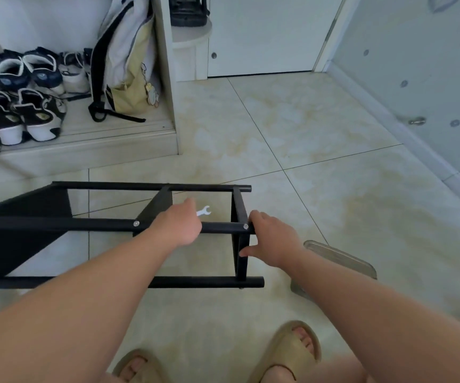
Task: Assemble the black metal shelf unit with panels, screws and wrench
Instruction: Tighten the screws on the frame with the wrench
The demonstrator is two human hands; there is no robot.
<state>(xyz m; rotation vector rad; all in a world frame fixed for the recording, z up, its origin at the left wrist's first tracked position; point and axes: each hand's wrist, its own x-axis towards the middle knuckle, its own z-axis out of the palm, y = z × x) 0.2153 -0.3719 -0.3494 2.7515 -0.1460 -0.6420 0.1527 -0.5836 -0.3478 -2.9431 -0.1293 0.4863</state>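
On the tiled floor [320,194], close before the person, the black shelf [57,225] lies on its side. The left hand [179,226] curls over its top rail. The right hand [271,241] holds the corner, thumb on the end post. It looks stiff, smooth and fairly light, best taken by the rails. Its left end is cut off, and the left hand half hides the wrench [204,210] beyond.

Shelf unit [57,224] on its side on floor [320,194]. Left hand [179,225] and right hand [271,240] grip its top rail. Wrench [204,210] at 1 o'clock from left hand.
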